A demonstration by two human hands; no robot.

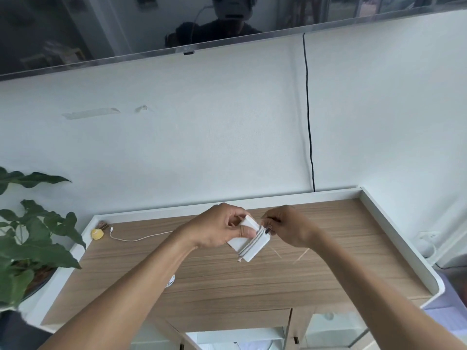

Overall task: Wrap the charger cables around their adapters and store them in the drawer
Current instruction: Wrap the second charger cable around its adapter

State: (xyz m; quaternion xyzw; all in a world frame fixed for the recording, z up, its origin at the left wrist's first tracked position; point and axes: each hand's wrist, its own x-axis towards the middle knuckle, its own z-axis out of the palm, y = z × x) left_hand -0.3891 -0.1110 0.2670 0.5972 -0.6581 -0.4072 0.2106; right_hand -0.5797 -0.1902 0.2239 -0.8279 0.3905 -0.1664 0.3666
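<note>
Centrally, above the wooden countertop (252, 281), the left hand (219, 229) grips a flat white adapter (237, 243), with the thumb pressed on its upper face and the fingers curled behind its far edge. The adapter looks nearly square and is turned with one corner toward the viewer, so no long axis can be told. Several turns of cable (250, 243) run from far-right to near-left, close to the adapter's right edge. The right hand (288, 227) sits just beside that edge, its fingertips pinching the cable near a dark plug (266, 231). Thin blurred strands below it appear to be loose cable. The right hand is judged the nearer one for winding the next turn, with the left as holder. A second cable (136, 239) lies unwrapped on the countertop, well to the left.
</note>
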